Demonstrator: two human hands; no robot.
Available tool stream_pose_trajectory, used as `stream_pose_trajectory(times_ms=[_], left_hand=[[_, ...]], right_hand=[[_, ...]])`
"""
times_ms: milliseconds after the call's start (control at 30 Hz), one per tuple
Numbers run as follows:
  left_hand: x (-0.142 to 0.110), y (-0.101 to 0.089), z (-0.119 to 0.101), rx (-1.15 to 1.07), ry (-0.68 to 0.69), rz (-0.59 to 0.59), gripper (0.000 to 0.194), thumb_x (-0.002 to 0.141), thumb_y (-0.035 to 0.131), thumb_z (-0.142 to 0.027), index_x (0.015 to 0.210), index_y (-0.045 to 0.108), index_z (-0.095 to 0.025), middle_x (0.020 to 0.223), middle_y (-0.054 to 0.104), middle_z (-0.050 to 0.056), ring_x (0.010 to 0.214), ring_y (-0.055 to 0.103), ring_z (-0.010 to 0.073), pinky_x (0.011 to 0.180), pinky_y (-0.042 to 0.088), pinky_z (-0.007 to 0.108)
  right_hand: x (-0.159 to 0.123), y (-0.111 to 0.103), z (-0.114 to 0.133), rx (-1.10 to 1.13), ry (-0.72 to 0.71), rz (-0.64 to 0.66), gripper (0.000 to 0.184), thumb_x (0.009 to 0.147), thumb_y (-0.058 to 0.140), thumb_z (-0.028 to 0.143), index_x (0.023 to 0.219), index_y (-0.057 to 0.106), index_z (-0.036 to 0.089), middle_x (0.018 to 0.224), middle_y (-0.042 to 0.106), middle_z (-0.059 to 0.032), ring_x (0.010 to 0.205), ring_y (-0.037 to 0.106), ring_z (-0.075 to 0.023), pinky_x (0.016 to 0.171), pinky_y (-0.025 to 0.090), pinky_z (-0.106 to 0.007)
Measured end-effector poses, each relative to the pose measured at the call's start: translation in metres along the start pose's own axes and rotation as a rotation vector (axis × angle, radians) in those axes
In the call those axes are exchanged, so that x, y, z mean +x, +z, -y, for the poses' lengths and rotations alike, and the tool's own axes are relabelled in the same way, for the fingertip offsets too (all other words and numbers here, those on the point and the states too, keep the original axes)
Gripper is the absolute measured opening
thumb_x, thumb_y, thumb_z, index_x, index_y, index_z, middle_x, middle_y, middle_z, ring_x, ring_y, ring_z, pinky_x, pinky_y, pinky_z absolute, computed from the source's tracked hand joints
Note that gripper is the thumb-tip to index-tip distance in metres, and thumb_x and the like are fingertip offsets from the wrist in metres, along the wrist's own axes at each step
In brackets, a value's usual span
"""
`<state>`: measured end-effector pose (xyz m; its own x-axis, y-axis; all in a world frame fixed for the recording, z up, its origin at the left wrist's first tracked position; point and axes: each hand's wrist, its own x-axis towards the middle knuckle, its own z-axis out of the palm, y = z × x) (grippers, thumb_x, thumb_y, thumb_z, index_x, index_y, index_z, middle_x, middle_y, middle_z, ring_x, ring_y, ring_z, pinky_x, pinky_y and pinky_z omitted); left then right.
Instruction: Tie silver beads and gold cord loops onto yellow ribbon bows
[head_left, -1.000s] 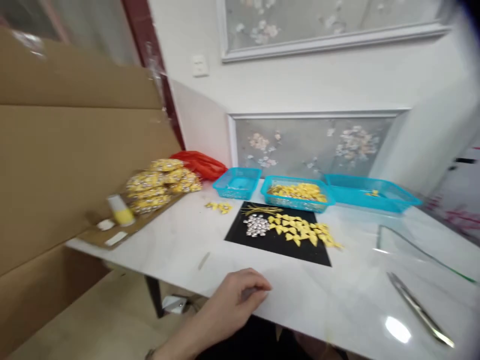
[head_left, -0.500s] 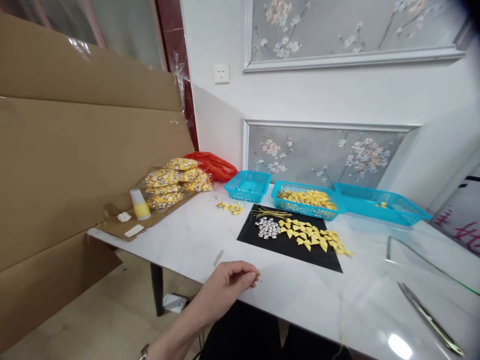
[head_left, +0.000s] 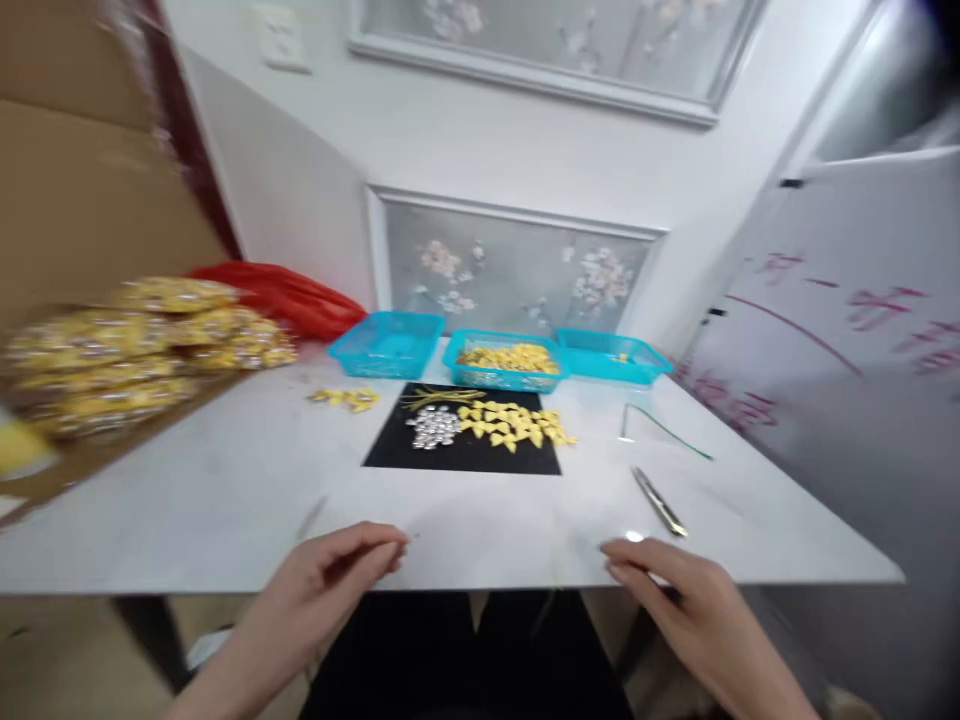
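Observation:
My left hand (head_left: 341,565) is over the front edge of the table, thumb and fingertips pinched together. A tiny speck shows by its fingertips, too small to name. Opposite it, my right hand (head_left: 675,585) is also closed in a pinch; what it holds, if anything, cannot be made out. Beyond both hands lies a black mat (head_left: 465,462) bearing a cluster of silver beads (head_left: 435,428), several yellow bow-shaped pieces (head_left: 517,424) and a bundle of thin gold-yellow strips (head_left: 442,398). A pair of metal tweezers or snips (head_left: 658,502), blurred, lies beyond my right hand.
Three blue baskets line the wall: left (head_left: 386,345), middle (head_left: 502,380) with yellow pieces, right (head_left: 611,360). Bagged yellow pieces (head_left: 142,345) and a red plastic bag (head_left: 285,300) are at left. Loose yellow pieces (head_left: 345,399) and a green wire (head_left: 671,430) lie on the table (head_left: 187,500).
The view has swung right and is blurred. My right hand has come into view at the table's front edge. My left hand stays pinched, now further left in the picture.

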<state>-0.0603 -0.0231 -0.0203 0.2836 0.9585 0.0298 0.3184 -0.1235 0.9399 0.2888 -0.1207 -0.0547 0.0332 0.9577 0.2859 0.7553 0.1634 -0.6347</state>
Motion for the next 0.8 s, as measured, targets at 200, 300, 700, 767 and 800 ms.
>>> stream_pose_trajectory(times_ms=[200,300,700,767,800], left_hand=[[0.031,0.019,0.006,0.14,0.091,0.092,0.028,0.079,0.073,-0.053,0.086,0.083,-0.027,0.086,0.082,0.004,0.084,0.074,0.0259,0.073,0.057,0.023],[0.033,0.036,-0.005,0.136,0.161,0.158,0.027,0.084,0.069,-0.048,0.086,0.082,-0.025,0.084,0.082,0.005,0.08,0.075,0.0254,0.071,0.059,0.026],[-0.021,-0.127,0.028,0.752,0.023,-0.765,0.029,0.096,0.064,-0.031,0.122,0.064,-0.019,0.136,0.062,0.011,0.118,0.063,0.0296,0.096,0.053,0.052],[-0.038,-0.163,0.033,0.89,-0.034,-0.863,0.037,0.095,0.065,-0.031,0.13,0.06,-0.019,0.143,0.057,0.012,0.125,0.057,0.0331,0.101,0.048,0.058],[-0.044,-0.176,0.036,0.946,-0.063,-0.878,0.039,0.095,0.065,-0.031,0.131,0.059,-0.019,0.143,0.056,0.012,0.125,0.057,0.0335,0.101,0.048,0.059]], right_hand=[[0.02,-0.003,0.008,-0.063,-0.071,0.04,0.036,0.093,0.053,0.008,0.115,0.073,0.028,0.12,0.068,-0.0051,0.112,0.064,-0.0201,0.098,0.051,-0.031],[0.029,0.012,0.022,-0.091,-0.22,0.134,0.041,0.087,0.06,0.001,0.114,0.072,0.029,0.13,0.062,-0.0042,0.124,0.055,-0.0232,0.105,0.047,-0.036],[0.025,0.068,-0.025,0.286,0.005,0.139,0.031,0.1,0.046,0.048,0.081,0.056,0.024,0.066,0.053,0.0023,0.06,0.054,-0.016,0.056,0.048,-0.023],[0.026,0.07,-0.028,0.316,0.014,0.105,0.034,0.098,0.048,0.053,0.083,0.056,0.024,0.069,0.052,0.0016,0.062,0.054,-0.0167,0.057,0.048,-0.024],[0.027,0.071,-0.028,0.328,0.015,0.103,0.034,0.097,0.048,0.054,0.083,0.057,0.024,0.07,0.052,0.0013,0.064,0.055,-0.017,0.058,0.048,-0.024]])
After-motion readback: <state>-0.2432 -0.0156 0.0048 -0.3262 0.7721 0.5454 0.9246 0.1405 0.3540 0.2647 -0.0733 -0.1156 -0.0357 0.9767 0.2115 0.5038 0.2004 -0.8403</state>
